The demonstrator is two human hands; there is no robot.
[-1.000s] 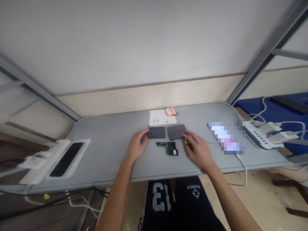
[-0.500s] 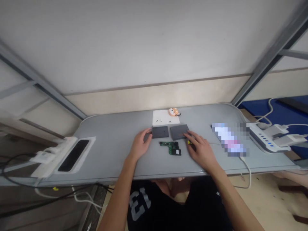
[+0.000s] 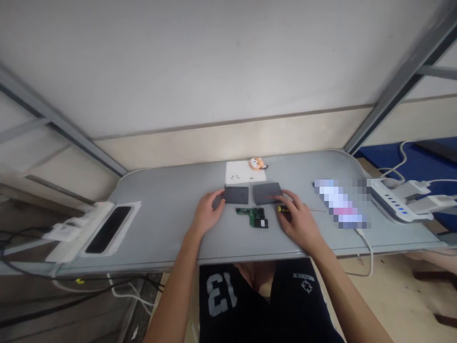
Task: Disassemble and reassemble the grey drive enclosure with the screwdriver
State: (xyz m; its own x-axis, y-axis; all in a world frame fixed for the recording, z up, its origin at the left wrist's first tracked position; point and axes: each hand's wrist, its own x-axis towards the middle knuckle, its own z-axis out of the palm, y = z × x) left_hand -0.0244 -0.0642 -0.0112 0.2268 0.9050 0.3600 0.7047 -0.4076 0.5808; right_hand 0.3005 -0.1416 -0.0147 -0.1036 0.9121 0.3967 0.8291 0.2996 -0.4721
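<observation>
Two flat dark grey rectangular pieces lie side by side: a left dark piece (image 3: 236, 195) and a right dark piece (image 3: 266, 193). My left hand (image 3: 209, 212) rests at the left piece's outer edge, fingers apart, holding nothing. My right hand (image 3: 298, 219) lies spread with fingertips on the right piece's lower right corner. Partly under that hand is a yellow-and-black tool (image 3: 283, 209) with a thin shaft pointing right. A green circuit board (image 3: 254, 217) lies below both pieces. Behind them, a white sheet (image 3: 236, 170) bears several tiny dark screws (image 3: 234, 177).
An orange-and-white animal-face item (image 3: 256, 164) sits on the sheet. At right are a lit, pixelated phone (image 3: 339, 204) with a cable and a white power strip (image 3: 396, 202). A dark phone (image 3: 109, 229) and another power strip (image 3: 84, 233) lie at left.
My right hand's fingers have shifted slightly and spread at the right piece's corner, showing more of the yellow tool. The view has moved a little. My left hand stays in place.
</observation>
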